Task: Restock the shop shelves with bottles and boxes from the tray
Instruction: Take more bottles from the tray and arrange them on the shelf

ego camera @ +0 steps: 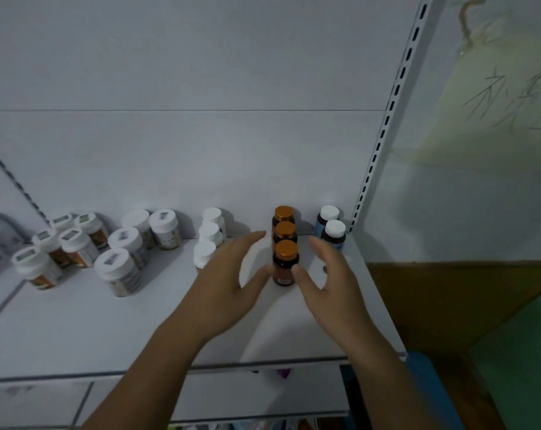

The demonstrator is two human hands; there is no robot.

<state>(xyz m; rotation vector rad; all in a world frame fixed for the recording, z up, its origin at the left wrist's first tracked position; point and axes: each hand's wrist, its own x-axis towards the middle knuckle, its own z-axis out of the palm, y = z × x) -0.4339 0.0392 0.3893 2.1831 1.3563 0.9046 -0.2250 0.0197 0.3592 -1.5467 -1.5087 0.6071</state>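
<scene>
Item: amber bottle [284, 268], copper cap; stood upright, front of a file of three near the shelf's [138, 330] right rear corner. The left hand [228, 274] and right hand [328, 274] flanked it, fingers straight and spread, thumbs at its sides, nothing clasped. Judged light, rigid, smooth; best held round the body.

Scribbled wall [495, 97] above brown panel [449, 293]
</scene>
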